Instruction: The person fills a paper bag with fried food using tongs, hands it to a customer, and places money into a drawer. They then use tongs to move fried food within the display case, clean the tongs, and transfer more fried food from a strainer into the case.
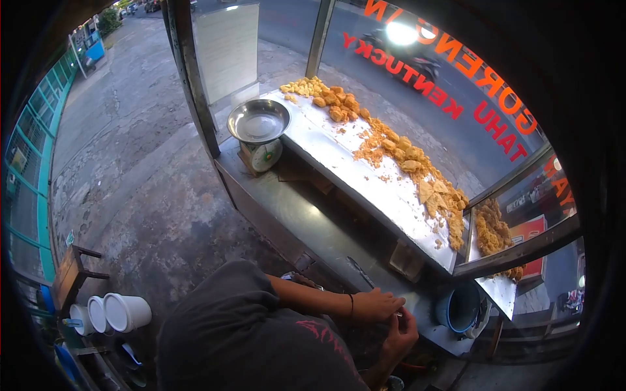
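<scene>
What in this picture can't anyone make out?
All in the head view:
- What lies between the left hand and right hand: fingers cover it.
- Weighing scale reading: too small.
- Contents of the blue bucket: in shadow.
- Motorbike details: blurred, partly behind glare.

Roadside food stall (287,195); fried snacks (409,153); scale (266,156)

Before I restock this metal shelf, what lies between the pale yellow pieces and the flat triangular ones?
The head view shows orange-brown chunks, golden lumps and loose crumbs between them.
</scene>
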`<state>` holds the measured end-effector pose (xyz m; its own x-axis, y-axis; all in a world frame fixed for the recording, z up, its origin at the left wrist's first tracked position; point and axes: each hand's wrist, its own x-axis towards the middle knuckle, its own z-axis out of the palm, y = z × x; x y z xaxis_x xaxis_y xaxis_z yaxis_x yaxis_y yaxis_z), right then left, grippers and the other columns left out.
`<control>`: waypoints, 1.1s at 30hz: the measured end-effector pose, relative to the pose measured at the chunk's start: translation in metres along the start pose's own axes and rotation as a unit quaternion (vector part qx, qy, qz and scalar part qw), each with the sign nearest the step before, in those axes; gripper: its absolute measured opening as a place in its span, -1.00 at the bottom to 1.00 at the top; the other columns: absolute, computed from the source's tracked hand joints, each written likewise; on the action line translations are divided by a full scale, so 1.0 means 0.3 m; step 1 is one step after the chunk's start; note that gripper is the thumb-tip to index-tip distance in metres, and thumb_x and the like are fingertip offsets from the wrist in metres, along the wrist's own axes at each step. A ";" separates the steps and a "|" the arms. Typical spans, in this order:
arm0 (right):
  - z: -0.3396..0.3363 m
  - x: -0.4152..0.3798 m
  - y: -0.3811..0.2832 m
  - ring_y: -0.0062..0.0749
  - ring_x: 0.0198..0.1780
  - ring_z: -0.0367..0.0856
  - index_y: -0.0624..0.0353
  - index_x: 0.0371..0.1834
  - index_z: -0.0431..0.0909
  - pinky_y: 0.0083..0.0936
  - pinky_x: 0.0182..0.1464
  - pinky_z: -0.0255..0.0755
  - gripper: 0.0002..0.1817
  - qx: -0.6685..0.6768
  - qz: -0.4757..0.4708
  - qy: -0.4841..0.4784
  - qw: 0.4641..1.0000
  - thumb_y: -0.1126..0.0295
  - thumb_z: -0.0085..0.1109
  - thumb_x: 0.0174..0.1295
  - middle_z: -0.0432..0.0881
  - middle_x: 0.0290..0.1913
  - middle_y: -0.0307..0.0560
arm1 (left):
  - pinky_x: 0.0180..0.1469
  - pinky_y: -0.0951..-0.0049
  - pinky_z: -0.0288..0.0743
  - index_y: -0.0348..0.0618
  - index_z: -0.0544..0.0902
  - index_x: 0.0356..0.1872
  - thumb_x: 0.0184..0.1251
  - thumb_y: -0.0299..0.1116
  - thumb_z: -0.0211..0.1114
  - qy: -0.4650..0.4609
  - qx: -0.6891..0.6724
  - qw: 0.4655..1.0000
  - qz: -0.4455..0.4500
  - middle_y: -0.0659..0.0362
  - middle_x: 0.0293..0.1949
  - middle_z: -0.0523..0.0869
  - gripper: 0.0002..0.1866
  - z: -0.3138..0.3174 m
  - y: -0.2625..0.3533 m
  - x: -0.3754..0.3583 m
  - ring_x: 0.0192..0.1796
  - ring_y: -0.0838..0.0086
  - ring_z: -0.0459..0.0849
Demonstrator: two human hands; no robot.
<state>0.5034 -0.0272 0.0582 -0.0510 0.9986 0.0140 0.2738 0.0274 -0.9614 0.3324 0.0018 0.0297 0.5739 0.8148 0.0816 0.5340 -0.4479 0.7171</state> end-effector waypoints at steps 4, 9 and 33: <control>0.022 0.035 -0.020 -0.50 -0.03 0.70 0.48 0.16 0.61 -0.56 0.11 0.56 -0.66 0.059 0.062 -0.019 0.996 0.57 0.37 0.39 0.73 -0.02 -0.05 | 0.15 0.14 0.41 -0.32 0.28 0.49 0.52 -0.29 0.15 0.042 -0.001 0.998 0.044 -0.01 0.09 0.64 -0.40 -0.004 -0.049 0.004 0.16 0.18 0.62; 0.069 0.072 -0.041 -0.46 0.00 0.71 0.49 0.15 0.59 -0.54 0.14 0.57 -0.69 0.056 0.057 -0.019 0.997 0.60 0.33 0.39 0.73 0.02 0.01 | 0.15 0.21 0.42 -0.30 0.23 0.55 0.49 -0.28 0.20 0.073 0.041 0.994 0.076 0.02 0.07 0.64 -0.31 -0.034 -0.121 0.001 0.11 0.21 0.63; 0.213 0.280 -0.074 -0.49 -0.23 0.72 0.34 0.46 0.38 -0.54 -0.24 0.62 -0.46 0.242 0.164 -0.105 0.950 0.43 0.25 0.47 0.70 -0.13 -0.10 | 0.25 0.18 0.37 0.07 0.15 0.69 0.38 -0.17 0.34 0.228 0.201 0.940 0.157 0.16 0.19 0.59 -0.11 -0.222 -0.314 -0.010 0.27 0.27 0.55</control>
<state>0.4317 0.0533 0.0633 -0.2433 0.9175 -0.3145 -0.1642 -0.3586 -0.9189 0.2391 0.0661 0.0078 0.4655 0.6511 0.5995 0.6269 -0.7207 0.2959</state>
